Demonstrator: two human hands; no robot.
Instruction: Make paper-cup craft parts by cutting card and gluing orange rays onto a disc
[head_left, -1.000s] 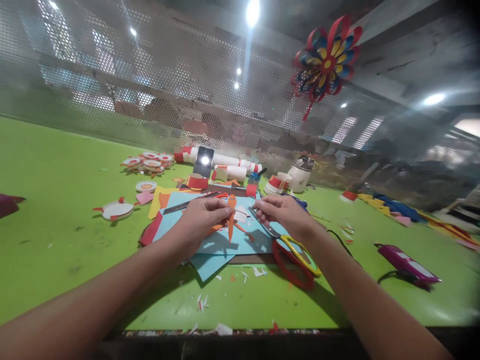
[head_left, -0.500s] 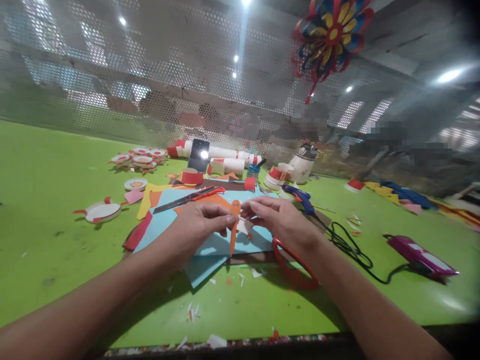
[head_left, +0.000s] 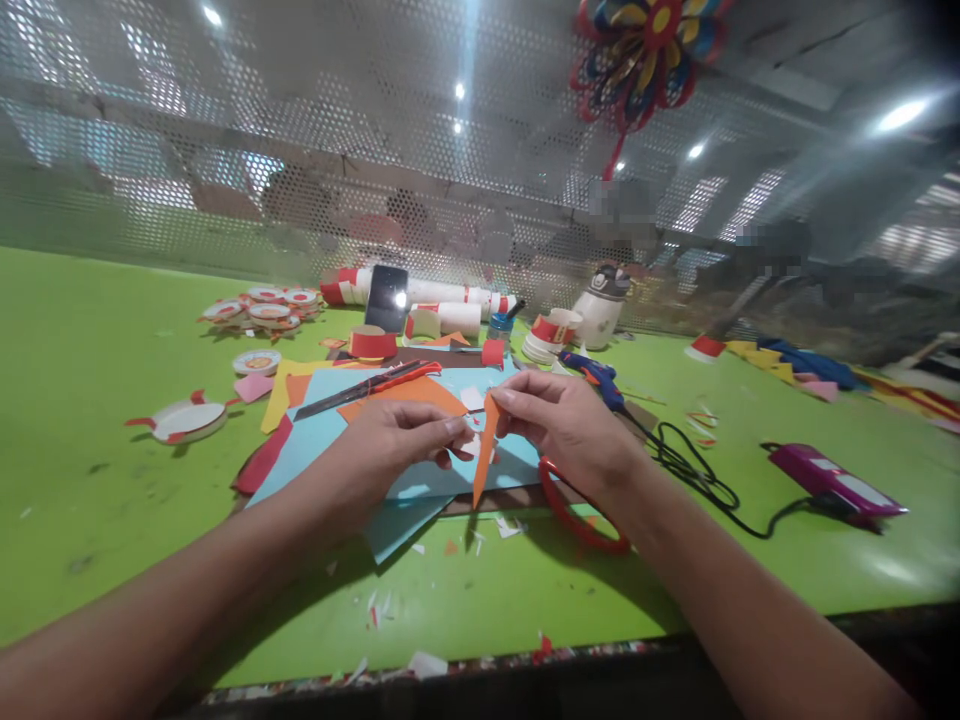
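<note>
Passed from our left hand [head_left: 405, 437] to our right hand [head_left: 566, 418], the orange paper strip [head_left: 486, 458] now hangs point down over the light blue sheet [head_left: 431, 484]. Our right thumb and forefinger pinch its upper end; the end with eyes, visible half a second ago, no longer shows. Our left thumb and forefinger nearly meet just beside the strip, over the same sheet; a thin dark line shows by their tips, but we cannot tell whether they hold anything. We judge that the right hand alone now bears the strip, leaving the left freer to work at it. Under our right wrist, at the sheet's near right corner, a red handle loop [head_left: 616, 546] shows. Past the sheet's far right corner, the blue glue gun [head_left: 598, 377] lies on the green surface [head_left: 112, 560].
</note>
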